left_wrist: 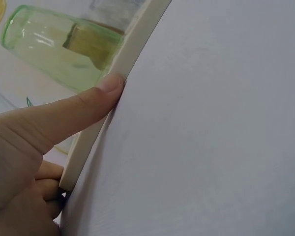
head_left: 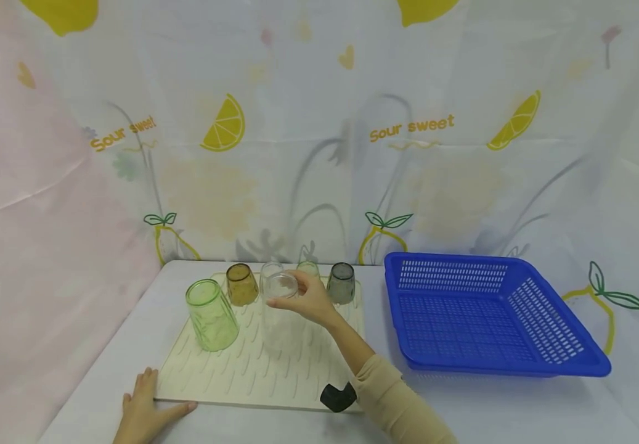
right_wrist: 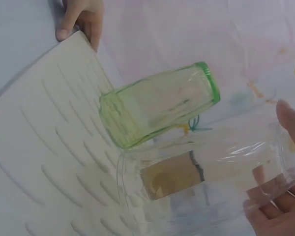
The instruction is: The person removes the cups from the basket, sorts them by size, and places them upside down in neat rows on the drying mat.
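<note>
My right hand [head_left: 310, 299] grips a clear glass [head_left: 281, 320] round its upper end, thumb on one side and fingers on the other. The glass stands nearly upright at the middle of a cream ridged drying mat [head_left: 241, 376]; whether its lower end touches the mat I cannot tell. In the right wrist view, a tall green glass [right_wrist: 157, 105] stands beside the clear glass. My left hand [head_left: 143, 416] holds the mat's front left corner. Its thumb [left_wrist: 83, 108] lies against the front edge, with the other fingers round the left side, partly hidden in the left wrist view.
Along the mat's back stand an amber glass [head_left: 242, 285], another clear glass [head_left: 271, 267], a pale green glass [head_left: 309, 267] and a grey glass [head_left: 341, 283]. A blue plastic basket [head_left: 496, 364] sits at the right. Lemon-printed cloth [head_left: 297, 185] hangs behind the white table [head_left: 252, 428].
</note>
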A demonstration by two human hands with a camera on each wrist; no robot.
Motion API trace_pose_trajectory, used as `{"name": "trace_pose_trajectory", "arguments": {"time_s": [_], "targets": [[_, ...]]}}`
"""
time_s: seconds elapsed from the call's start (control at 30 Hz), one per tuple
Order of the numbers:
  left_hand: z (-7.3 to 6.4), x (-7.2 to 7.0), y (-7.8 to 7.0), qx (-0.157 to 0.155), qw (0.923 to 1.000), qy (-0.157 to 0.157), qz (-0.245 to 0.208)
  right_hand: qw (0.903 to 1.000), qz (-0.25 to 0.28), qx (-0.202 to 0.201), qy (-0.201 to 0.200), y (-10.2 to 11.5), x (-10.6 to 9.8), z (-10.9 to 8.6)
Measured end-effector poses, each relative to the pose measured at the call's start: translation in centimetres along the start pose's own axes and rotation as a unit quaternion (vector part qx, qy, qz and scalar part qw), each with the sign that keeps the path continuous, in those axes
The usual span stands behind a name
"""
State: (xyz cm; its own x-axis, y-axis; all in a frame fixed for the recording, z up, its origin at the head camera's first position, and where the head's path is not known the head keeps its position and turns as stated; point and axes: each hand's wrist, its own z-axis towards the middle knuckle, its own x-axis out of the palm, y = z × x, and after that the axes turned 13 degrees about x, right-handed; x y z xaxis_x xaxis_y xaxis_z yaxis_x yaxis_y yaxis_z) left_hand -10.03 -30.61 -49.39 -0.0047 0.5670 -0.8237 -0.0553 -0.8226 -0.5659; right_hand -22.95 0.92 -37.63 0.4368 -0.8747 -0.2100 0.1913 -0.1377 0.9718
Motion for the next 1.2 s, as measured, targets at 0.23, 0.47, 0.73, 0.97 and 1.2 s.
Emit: {"name": "trace_pose_trajectory", "arguments": {"time_s": [0.23, 0.47, 0.73, 0.97, 1.2], "targets": [[0.0, -0.1, 0.0, -0.003, 1.0000, -0.001, -0.005, 0.9999, 0.001, -0.006, -0.013, -0.9, 1.6, 1.1], [-0.1, 0.0, 0.0, -0.001, 0.9999, -0.009, -0.008, 0.9977, -0.022, 0.011, -0.064, -3.8, 3.8, 3.1], [-0.1, 0.1, 0.1, 0.002, 0.9999, -0.015, -0.004, 0.9947, -0.037, 0.015, -0.095, -4.3, 5.5, 3.6], [-0.2, 0.2, 0.1, 0.007, 0.9997, -0.022, -0.002, 0.9939, -0.037, 0.013, -0.103, -4.1, 6.3, 3.8], [-0.3, 0.4, 0.1, 0.026, 0.9989, -0.039, 0.001, 0.9912, -0.065, 0.013, -0.115, -4.0, 5.9, 4.0]]}}
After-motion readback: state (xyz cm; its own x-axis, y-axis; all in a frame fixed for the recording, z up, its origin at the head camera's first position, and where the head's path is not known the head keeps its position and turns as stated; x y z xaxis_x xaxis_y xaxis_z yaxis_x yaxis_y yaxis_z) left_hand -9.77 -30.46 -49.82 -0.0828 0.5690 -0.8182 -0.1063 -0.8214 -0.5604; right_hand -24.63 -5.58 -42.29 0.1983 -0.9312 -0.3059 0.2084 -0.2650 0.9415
